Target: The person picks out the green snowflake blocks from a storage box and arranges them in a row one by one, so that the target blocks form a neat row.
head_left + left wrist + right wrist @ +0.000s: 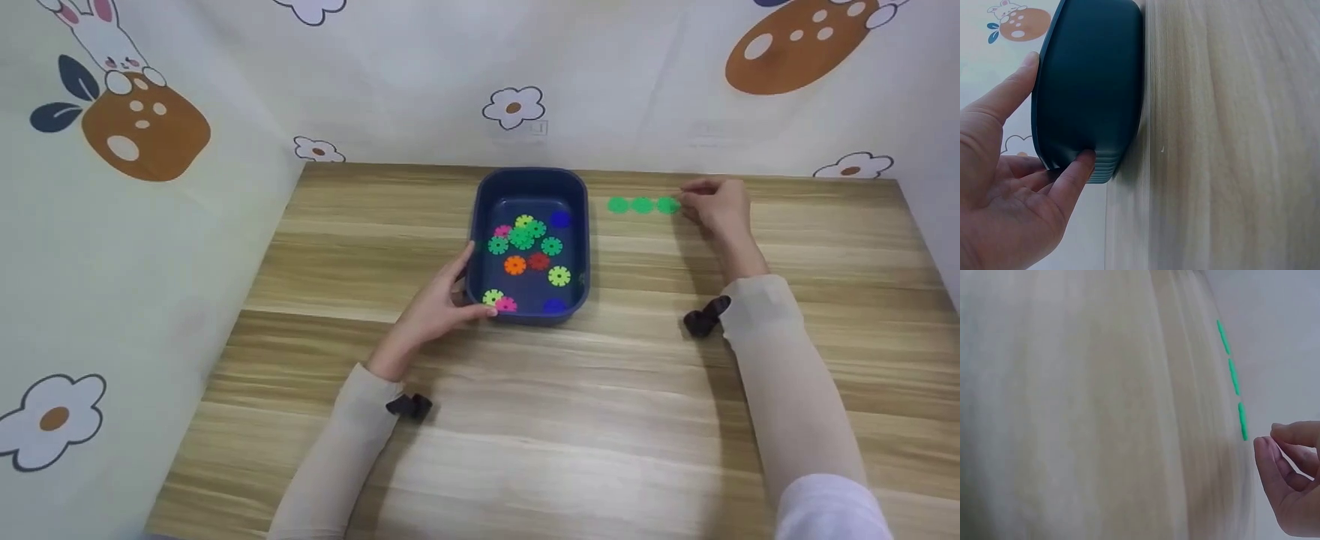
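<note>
My left hand (439, 304) holds a dark blue plastic tray (584, 247) by its near left corner, thumb at the near rim and fingers along the left side. In the left wrist view the same hand (1022, 197) grips the tray's wall (1086, 73). Several notched plastic discs in green, yellow, pink, orange, red and blue lie inside, including an orange disc (515, 265). Right of the tray, three green discs (642, 205) form a row. My right hand (720, 206) is at the row's right end; in the right wrist view its bent fingers (1292, 433) show nothing between them.
The wood-grain table (570, 420) meets a pale printed backdrop (405, 90) behind the tray and the row. Another printed sheet (150, 262) rises along the left edge. Black wrist devices (705, 316) are on both sleeves.
</note>
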Demonstrator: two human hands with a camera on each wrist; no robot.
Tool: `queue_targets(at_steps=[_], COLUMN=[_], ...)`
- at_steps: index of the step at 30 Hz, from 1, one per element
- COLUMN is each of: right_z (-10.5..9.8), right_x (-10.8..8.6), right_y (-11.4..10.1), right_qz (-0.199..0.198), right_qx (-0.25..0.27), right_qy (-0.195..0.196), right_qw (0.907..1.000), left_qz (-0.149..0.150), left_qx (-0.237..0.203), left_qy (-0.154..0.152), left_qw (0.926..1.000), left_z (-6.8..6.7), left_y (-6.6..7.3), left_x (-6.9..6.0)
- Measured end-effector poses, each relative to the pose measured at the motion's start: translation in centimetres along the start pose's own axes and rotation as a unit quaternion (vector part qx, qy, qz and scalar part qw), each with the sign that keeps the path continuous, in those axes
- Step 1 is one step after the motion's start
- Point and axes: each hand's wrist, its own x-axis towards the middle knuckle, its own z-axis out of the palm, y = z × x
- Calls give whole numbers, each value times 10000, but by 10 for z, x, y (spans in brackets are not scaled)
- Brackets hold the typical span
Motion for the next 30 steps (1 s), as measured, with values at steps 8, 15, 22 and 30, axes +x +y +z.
queue_targets(at_steps=[8,15,22,30], right_z=[5,15,27,41], right_x=[-5,-8,-13,-21], right_y=[-14,-24,-35,-48], right_qz=[-244,-702,-800,-801], right_qx=[-80,-86,261,165], right_qy=[-43,-44,-232,-341], right_qw=[9997,9975,9962,9961], left_qz=[-38,-50,4,0], left_qx=[-28,11,-38,274], left_qy=[-14,4,0,60], left_qw=[10000,10000,10000,9996], left_z=[-1,-1,-1,-1], left_y=[1,1,1,1], left_x=[-1,-1,-1,0])
